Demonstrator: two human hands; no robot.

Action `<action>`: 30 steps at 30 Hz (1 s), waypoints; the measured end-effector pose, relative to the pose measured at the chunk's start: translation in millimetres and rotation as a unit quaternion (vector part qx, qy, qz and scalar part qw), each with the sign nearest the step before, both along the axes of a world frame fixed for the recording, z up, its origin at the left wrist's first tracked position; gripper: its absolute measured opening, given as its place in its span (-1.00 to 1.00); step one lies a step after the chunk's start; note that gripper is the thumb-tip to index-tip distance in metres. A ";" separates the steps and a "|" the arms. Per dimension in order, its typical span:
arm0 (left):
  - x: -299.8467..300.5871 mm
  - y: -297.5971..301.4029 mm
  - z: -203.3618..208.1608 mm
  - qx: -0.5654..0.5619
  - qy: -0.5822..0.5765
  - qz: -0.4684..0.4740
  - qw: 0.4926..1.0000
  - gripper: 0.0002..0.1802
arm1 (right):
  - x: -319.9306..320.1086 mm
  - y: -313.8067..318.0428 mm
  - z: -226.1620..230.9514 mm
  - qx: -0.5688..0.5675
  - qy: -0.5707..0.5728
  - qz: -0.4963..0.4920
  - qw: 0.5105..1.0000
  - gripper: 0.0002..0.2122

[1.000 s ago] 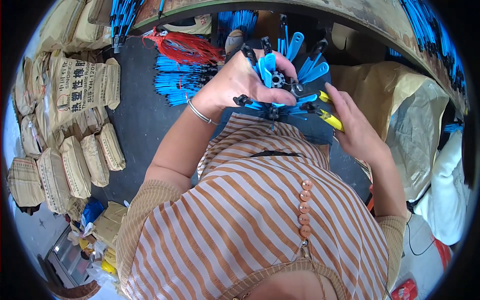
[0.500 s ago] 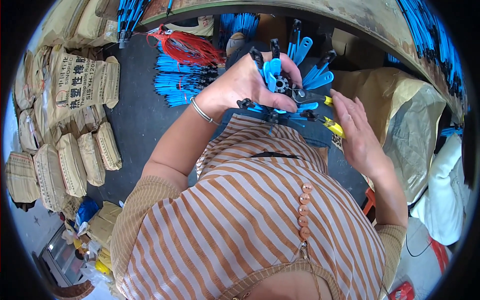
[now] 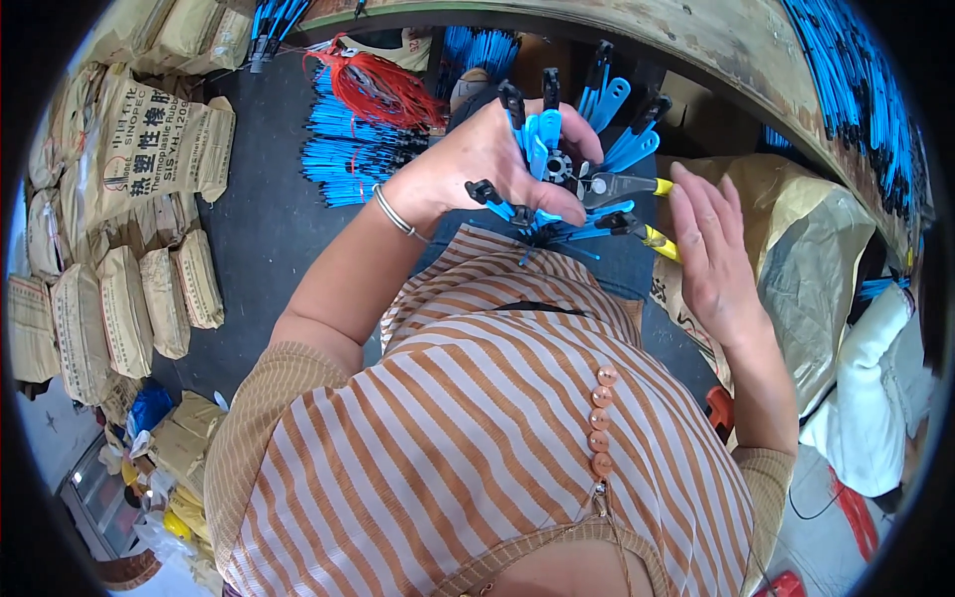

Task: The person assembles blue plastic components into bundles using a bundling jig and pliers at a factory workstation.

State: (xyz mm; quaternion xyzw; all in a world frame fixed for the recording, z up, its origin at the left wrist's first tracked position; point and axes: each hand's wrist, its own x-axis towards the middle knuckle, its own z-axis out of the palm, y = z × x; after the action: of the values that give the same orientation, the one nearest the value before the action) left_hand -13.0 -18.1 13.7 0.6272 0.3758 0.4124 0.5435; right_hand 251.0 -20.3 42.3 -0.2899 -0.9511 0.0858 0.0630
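My left hand point(image 3: 507, 164) is wrapped round a hub piece point(image 3: 559, 166) with a black centre and blue-and-black folding arms point(image 3: 617, 104) fanning out around it. Its thumb presses along the near side. Pliers point(image 3: 622, 186) with grey jaws and yellow handles reach in from the right, their jaws spread beside the hub. My right hand point(image 3: 714, 254) has the pliers' handles against its palm and fingers, the fingers fairly straight. Part of the grip is hidden. Several arms with black ends hang below the left thumb, over my lap.
Bundles of blue rods point(image 3: 358, 159) lie at the left, beside a bunch of red strands point(image 3: 383, 90). A wooden tabletop point(image 3: 696, 45) curves across the far side, with more blue rods point(image 3: 856, 119) at right. Paper sacks point(image 3: 159, 149) stand left; an open sack point(image 3: 816, 239) stands right.
The pliers' handles have spread slightly and the right fingers have straightened a little. The left hand keeps its hold on the hub. The whole view has shifted slightly.
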 end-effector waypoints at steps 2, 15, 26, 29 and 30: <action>-0.3 0.1 1.4 0.001 -0.012 0.007 1.000 -0.57 | -0.5 3.2 -0.1 0.063 -0.013 0.017 0.998 -0.39; -1.1 1.7 8.4 0.002 0.111 0.003 0.994 -0.58 | -3.4 10.4 -3.3 -0.310 0.046 -0.110 0.943 -0.49; -6.6 9.2 6.2 0.087 0.089 -0.069 0.990 -0.57 | 2.8 10.5 8.0 -0.288 0.031 -0.085 0.953 -0.59; -2.9 10.1 7.2 0.024 0.091 -0.070 0.993 -0.58 | 5.8 10.9 24.1 -0.262 -0.019 -0.091 0.961 -0.60; -3.4 9.1 6.2 0.021 0.093 -0.070 0.993 -0.58 | 3.3 15.1 31.7 -0.265 -0.017 -0.089 0.960 -0.60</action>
State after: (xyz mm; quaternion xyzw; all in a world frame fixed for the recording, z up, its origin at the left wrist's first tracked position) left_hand -16.4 -9.0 19.9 0.6985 0.3716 0.3212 0.5205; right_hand 254.4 -5.2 74.0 -0.3815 -0.8655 0.3238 -0.0248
